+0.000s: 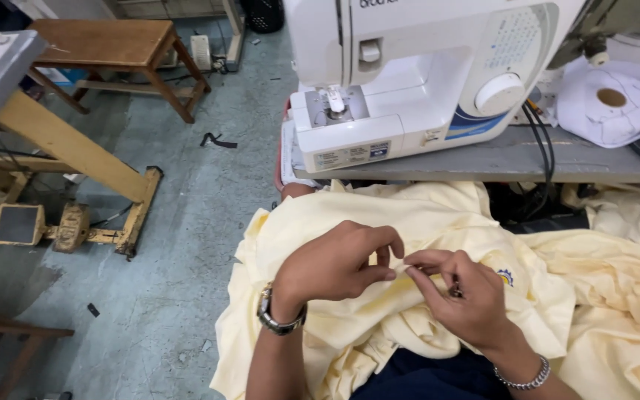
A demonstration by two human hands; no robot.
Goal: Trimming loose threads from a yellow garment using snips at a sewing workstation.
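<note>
Left hand [335,263]: fingers pinch yellow cloth [424,215].
Right hand [457,292]: fingers pinch the same fold.
Risk: slippery fold may slide from fingertips.

Bare forearms, metal wristwatch [279,317] on left wrist, silver chain bracelet [525,378] on right

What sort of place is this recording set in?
Most likely a small tailoring or garment workshop. A white sewing machine sits on a grey worktable, pale yellow cloth lies heaped in the person's lap, and a treadle-style machine stand rests on the bare concrete floor.
</note>
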